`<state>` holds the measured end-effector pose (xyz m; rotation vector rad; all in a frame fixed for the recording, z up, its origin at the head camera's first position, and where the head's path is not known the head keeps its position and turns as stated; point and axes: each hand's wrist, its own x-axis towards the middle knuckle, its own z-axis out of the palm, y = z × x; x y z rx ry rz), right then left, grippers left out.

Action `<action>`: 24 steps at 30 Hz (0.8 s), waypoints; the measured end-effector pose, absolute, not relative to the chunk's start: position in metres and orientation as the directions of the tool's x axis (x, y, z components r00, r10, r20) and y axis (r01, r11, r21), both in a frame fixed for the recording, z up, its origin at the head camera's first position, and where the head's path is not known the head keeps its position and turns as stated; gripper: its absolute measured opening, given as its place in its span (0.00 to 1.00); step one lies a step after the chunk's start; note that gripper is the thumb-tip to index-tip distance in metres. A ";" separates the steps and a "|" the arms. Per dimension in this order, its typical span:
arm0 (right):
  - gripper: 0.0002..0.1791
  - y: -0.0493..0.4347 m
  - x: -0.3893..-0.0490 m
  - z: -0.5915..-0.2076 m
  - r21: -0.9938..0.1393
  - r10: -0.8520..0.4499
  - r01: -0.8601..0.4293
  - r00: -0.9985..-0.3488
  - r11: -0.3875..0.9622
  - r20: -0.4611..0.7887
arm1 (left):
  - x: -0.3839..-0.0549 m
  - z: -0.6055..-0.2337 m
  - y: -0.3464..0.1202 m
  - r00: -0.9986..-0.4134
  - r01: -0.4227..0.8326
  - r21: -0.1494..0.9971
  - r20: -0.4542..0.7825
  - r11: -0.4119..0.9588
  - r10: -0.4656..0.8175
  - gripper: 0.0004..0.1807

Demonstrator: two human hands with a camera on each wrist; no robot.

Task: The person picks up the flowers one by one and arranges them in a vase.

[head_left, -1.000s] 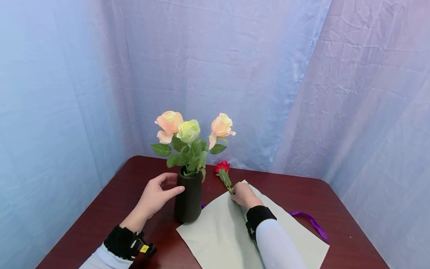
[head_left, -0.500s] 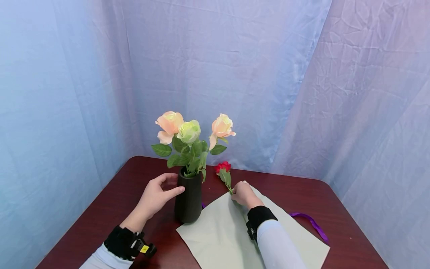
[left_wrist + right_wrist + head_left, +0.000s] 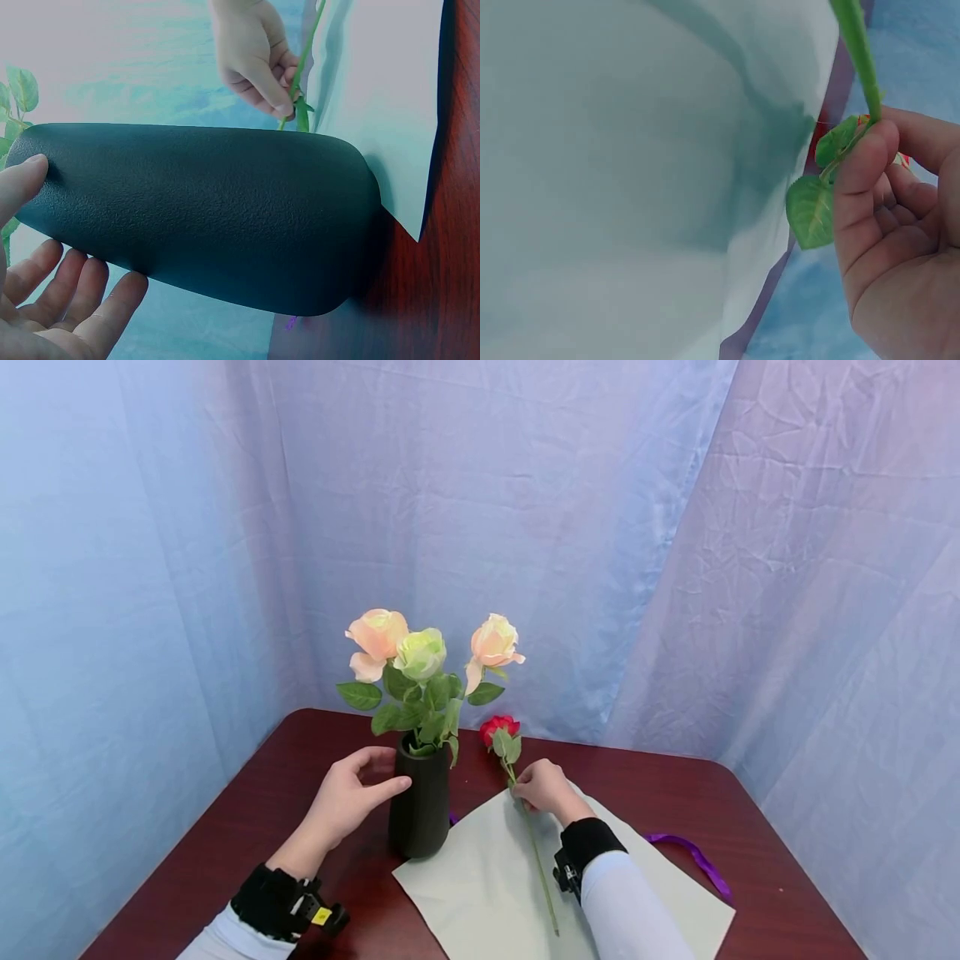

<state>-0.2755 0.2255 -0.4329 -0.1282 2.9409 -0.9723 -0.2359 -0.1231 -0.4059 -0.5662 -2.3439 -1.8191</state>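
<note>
A black vase (image 3: 422, 806) stands upright on the table with two peach roses (image 3: 495, 642) and a pale green rose (image 3: 421, 653) in it. My left hand (image 3: 348, 797) holds the vase near its mouth, thumb on the near side and fingers round the far left side. In the left wrist view the textured vase wall (image 3: 195, 202) fills the middle. My right hand (image 3: 545, 789) pinches the stem of a red rose (image 3: 499, 732) below its leaves. The right wrist view shows the green stem (image 3: 857, 60) between thumb and forefinger (image 3: 922, 139), its bloom mostly hidden behind the hand.
A pale sheet of wrapping paper (image 3: 487, 893) lies on the dark red table (image 3: 232, 852), one corner close to the vase's base. Purple ribbon (image 3: 693, 856) shows beyond its right edge. Blue-lilac curtains (image 3: 480, 510) hang behind and at the sides.
My right hand has lifted the red rose slightly off the paper, and its stem's lower end has come into view. The left hand and vase stay still.
</note>
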 end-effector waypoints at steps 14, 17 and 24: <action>0.10 0.238 -0.268 -0.427 -0.869 -0.035 0.008 -0.999 0.496 -0.029 | -0.236 -0.406 -0.123 -0.926 0.354 0.912 0.310 0.206 0.217 0.30; 0.12 0.242 -0.268 -0.428 -0.902 -0.018 0.021 -0.999 0.431 -0.032 | -0.235 -0.405 -0.123 -0.926 0.353 0.913 0.310 0.203 0.217 0.30; 0.12 0.247 -0.266 -0.423 -0.950 0.022 0.030 -0.999 0.310 -0.024 | -0.236 -0.406 -0.123 -0.925 0.357 0.911 0.313 0.207 0.217 0.30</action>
